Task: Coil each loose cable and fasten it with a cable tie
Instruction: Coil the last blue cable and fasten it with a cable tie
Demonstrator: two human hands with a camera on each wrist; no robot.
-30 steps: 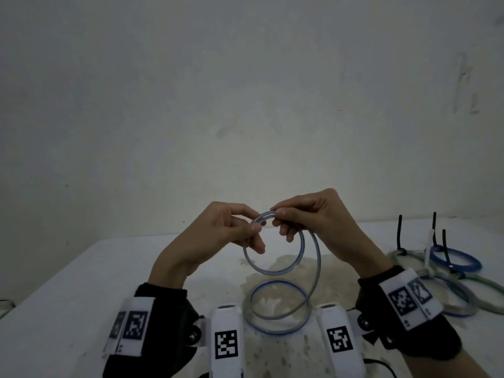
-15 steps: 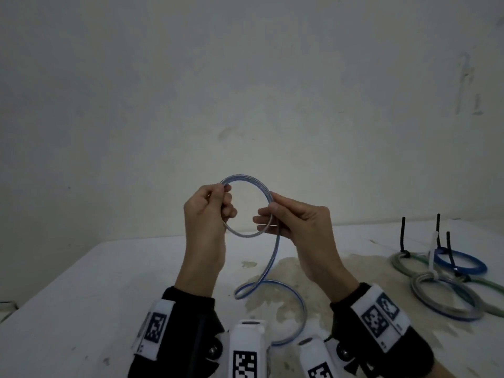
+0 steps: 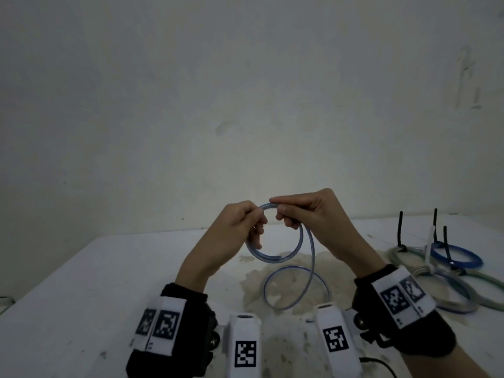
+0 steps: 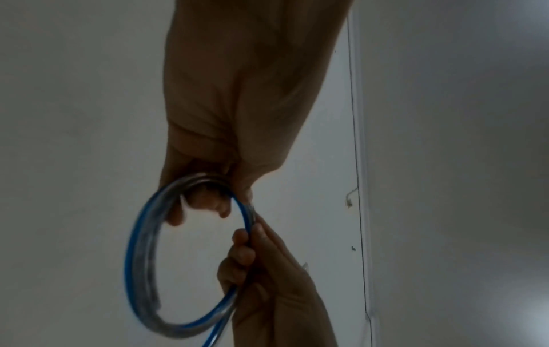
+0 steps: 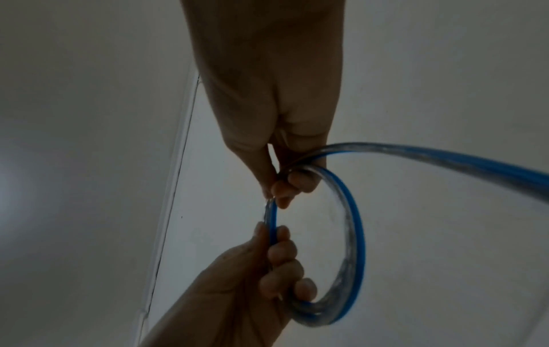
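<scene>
Holding a clear cable with a blue stripe [image 3: 275, 257] above the white table [image 3: 81, 282], both hands are pinching one small loop. The left hand [image 3: 234, 230] is gripping the loop's left side, fingers curled round it; the right hand [image 3: 308, 214] is pinching its top, thumb against fingers. The rest of the cable is hanging from the right hand and curling into a second loop lying on the table just below the hands. Black-and-white square markers are showing on the wristbands [image 3: 401, 298]; no readable writing. Tied coils [image 3: 450, 271] with upright black ties are lying on the table, right of the hands.
</scene>
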